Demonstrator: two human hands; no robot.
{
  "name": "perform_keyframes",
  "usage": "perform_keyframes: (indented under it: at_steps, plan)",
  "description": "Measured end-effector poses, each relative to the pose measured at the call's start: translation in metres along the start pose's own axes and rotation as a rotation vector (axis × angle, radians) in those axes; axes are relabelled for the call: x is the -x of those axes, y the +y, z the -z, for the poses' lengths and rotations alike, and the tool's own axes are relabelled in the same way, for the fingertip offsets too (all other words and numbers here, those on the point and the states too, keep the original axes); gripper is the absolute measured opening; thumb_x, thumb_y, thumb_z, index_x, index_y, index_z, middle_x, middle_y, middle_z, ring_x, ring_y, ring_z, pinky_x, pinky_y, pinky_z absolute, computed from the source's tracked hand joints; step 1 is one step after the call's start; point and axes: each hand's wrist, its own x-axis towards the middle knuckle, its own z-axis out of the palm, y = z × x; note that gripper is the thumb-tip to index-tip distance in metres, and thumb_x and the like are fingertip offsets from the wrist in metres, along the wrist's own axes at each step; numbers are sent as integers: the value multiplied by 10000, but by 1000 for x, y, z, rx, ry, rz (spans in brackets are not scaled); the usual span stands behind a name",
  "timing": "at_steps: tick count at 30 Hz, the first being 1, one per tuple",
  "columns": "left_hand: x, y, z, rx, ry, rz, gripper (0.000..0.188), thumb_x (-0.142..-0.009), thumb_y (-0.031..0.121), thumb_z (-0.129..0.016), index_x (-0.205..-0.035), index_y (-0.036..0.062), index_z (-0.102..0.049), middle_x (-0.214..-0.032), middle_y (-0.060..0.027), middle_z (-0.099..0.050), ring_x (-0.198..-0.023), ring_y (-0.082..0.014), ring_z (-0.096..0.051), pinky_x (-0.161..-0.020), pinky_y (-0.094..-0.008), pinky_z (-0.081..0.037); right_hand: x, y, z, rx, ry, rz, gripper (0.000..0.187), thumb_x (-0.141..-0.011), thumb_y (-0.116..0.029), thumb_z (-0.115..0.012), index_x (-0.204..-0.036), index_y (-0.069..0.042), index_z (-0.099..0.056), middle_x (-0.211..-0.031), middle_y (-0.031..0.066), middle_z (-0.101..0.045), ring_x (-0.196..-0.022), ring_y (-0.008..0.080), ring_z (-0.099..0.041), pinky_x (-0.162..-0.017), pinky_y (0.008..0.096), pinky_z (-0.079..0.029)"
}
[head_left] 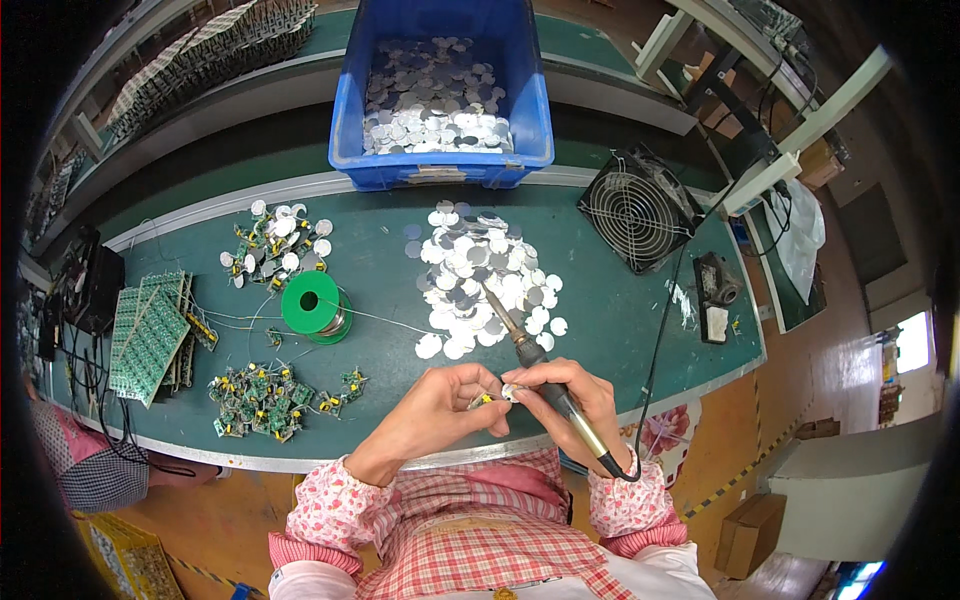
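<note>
Close to the table's front edge, my left hand (425, 408) pinches a small circuit board with a yellow part (481, 400). My right hand (585, 393) holds a soldering iron (529, 350) across the palm, its tip slanting up over the pile of discs. Between the thumb and forefinger of that same hand is a small white disc (508, 392), beside the board; whether the two touch I cannot tell. Loose round discs (480, 265), white and grey, lie heaped beyond my hands. A green spool of solder wire (313, 306) stands to the left, its wire running toward the discs.
A blue bin (440, 172) of discs stands at the back. Boards with discs (283, 243) lie left, small boards (262, 400) nearer, green panels (150, 340) far left. To the right are a fan (640, 208), an iron holder (716, 285) and the iron's black cord (668, 330).
</note>
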Motion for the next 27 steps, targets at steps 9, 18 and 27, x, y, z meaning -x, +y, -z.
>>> perform_keyframes:
  at_steps: [9,18,27]
  plan:
    - [-2,-1,1,-207,26,-99,146,-885,95,-624,-967,-23,-604,-758,-60,-687,-702,-87,-653,-629,-236,-509,-2,1,3,27,-62,8,230,-789,21,-691,-998,-55,-634,-884,89,-684,-774,216,-669,-666,301,-519]
    - [-3,-3,0,-329,55,-145,140,-864,107,-643,-941,-10,-643,-706,-48,-681,-632,-51,-609,-545,-231,-456,-4,2,9,74,-148,24,237,-799,35,-692,-1001,-52,-605,-911,100,-694,-830,177,-689,-686,274,-547]
    - [-13,-19,17,88,218,-64,208,-887,123,-646,-1002,-46,-607,-759,-84,-678,-696,-102,-640,-646,-229,-505,5,-15,16,240,200,57,257,-745,56,-703,-979,-37,-653,-690,67,-638,-605,174,-577,-539,278,-439]
